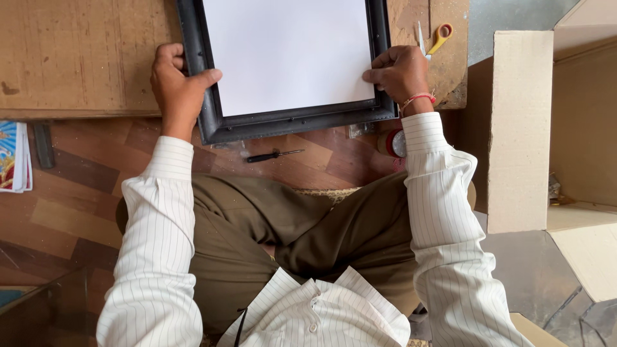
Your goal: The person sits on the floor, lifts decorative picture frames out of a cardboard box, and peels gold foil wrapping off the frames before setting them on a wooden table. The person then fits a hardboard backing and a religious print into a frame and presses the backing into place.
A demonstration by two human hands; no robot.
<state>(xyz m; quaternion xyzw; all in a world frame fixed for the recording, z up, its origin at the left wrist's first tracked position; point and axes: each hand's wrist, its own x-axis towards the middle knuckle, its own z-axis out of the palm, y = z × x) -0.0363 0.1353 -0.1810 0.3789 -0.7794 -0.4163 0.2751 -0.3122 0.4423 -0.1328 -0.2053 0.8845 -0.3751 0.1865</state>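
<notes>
A person sits and looks down at a black picture frame (pixel 292 122) with a white sheet (pixel 289 54) inside it. The frame lies on a brown wooden worktop (pixel 77 58), and its near edge sticks out past the worktop's edge, over the person's lap.

The left hand (pixel 177 87) holds the left side of the frame. The thumb lies on top of the frame's inner edge and the fingers curl around the outer side. The right hand (pixel 402 74) is on the right side of the frame, near the bottom corner. Its fingers are bent and press down on the edge of the white sheet and the frame. A red thread band (pixel 418 98) is tied on that wrist.

Scissors with orange handles (pixel 437 37) lie on the worktop just beside the right hand. A small black screwdriver (pixel 273 155) lies on the wood-patterned floor (pixel 71 186) below the frame. A roll of tape (pixel 393 142) sits near the right sleeve. A bright printed paper (pixel 13 157) lies at the left edge. On the right stands a big open cardboard box (pixel 520 128), plain and light brown.
</notes>
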